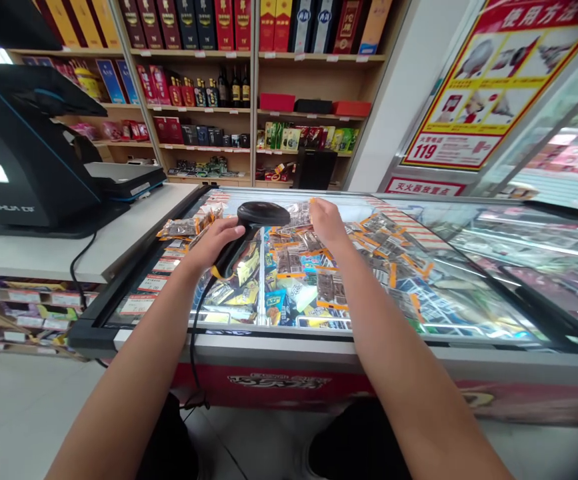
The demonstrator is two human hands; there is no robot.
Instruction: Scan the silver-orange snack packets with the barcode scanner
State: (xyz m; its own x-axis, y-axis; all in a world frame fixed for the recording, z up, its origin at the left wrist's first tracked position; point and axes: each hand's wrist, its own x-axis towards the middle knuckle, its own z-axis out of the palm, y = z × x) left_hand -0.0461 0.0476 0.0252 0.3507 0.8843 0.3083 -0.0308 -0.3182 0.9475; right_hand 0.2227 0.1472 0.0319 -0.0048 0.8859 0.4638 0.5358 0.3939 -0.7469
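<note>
My left hand [213,245] is closed around the handle of a black barcode scanner [263,213], its head tilted toward the right hand. A cable runs down from the handle over the freezer's front. In my right hand [327,221], the fingers pinch the edge of a small clear snack packet [299,215] with orange ends, beside the scanner head. More such snack packets [333,288] lie scattered on the glass top of a chest freezer [289,339], under and to the right of my hands. Another small pile of packets [181,228] sits left of my left hand.
At the left, a checkout terminal [29,153] and a scale [126,179] stand on a white counter [59,250]. Shelves [193,110] with boxes and bottles line the back. A red and yellow sign [493,87] hangs at the right. The scanner cable dangles near my legs.
</note>
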